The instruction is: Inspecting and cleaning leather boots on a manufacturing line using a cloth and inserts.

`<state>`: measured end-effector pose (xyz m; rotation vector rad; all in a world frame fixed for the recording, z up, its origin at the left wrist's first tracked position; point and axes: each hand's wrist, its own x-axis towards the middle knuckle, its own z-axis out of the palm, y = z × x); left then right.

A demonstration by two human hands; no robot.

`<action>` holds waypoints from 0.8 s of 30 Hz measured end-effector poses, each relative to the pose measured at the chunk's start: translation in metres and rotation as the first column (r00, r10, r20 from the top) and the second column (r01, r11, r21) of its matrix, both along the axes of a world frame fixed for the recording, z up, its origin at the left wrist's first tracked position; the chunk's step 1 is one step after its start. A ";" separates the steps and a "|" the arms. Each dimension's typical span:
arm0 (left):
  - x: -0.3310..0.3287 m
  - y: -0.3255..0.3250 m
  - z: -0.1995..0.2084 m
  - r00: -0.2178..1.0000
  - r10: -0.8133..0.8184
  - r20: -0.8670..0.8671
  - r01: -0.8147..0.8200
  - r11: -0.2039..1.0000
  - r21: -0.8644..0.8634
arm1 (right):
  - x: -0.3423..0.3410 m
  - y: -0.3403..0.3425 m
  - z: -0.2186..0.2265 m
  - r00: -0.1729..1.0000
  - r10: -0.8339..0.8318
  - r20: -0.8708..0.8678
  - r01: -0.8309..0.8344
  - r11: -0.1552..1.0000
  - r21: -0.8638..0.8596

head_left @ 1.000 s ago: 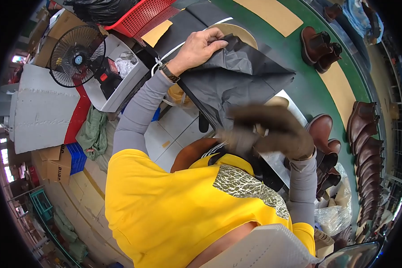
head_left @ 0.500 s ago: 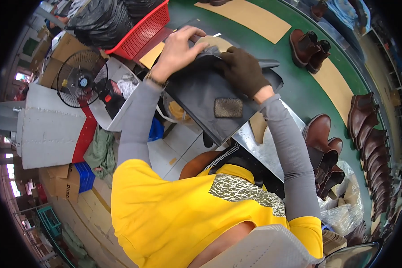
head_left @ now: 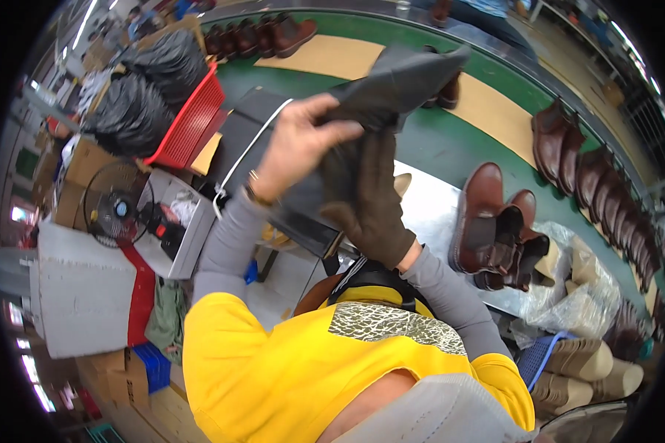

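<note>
A green-topped workbench (head_left: 432, 144) is curving across the upper half of a crowded workroom, where glossy reddish-brown leather boots (head_left: 598, 184) are standing in a row down the right of the frame. At upper center, a thin, flexible black sheet (head_left: 414, 81) is slanting up toward the right above the bench. The worker's bare left hand (head_left: 303, 144), with a band at the wrist, is pinching the sheet's lower left part narrowly between thumb and fingers. The right hand (head_left: 373, 214), in a dark brown fabric glove, is lying against the dark material just below center, its fingers pointing upward; whether it is gripping cannot be told. Right of center, a larger brown boot (head_left: 480, 207) is standing near a silver metal surface (head_left: 428, 199). At upper left, a red perforated plastic basket (head_left: 196, 118) is leaning beside bulging black plastic bags (head_left: 133, 111), while a black round-caged fan (head_left: 118, 207) is standing below them.
</note>
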<state>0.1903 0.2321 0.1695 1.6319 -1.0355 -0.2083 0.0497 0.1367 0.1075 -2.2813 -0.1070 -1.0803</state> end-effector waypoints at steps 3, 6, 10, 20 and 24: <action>-0.056 -0.038 -0.023 0.787 -0.385 -0.482 0.141 0.873 -0.467 | -0.043 -0.022 0.027 0.995 0.082 -0.048 -0.031 0.759 0.650; -0.090 -0.062 -0.055 0.393 -0.694 -0.602 0.193 0.703 -0.684 | -0.076 -0.070 0.039 0.963 0.121 0.239 -0.267 0.352 0.897; -0.091 -0.094 -0.055 0.733 -0.530 -0.427 0.346 0.830 -0.437 | -0.121 -0.090 0.043 0.985 0.029 0.172 -0.161 0.532 0.831; -0.103 -0.138 -0.008 0.669 -0.622 -0.407 0.246 0.702 -0.668 | -0.119 -0.068 0.051 0.785 -0.449 0.427 0.541 0.832 -0.120; -0.099 -0.145 0.000 0.539 -0.725 -0.428 0.169 0.591 -0.789 | -0.135 -0.050 0.000 0.863 0.438 -0.253 -0.311 0.854 0.417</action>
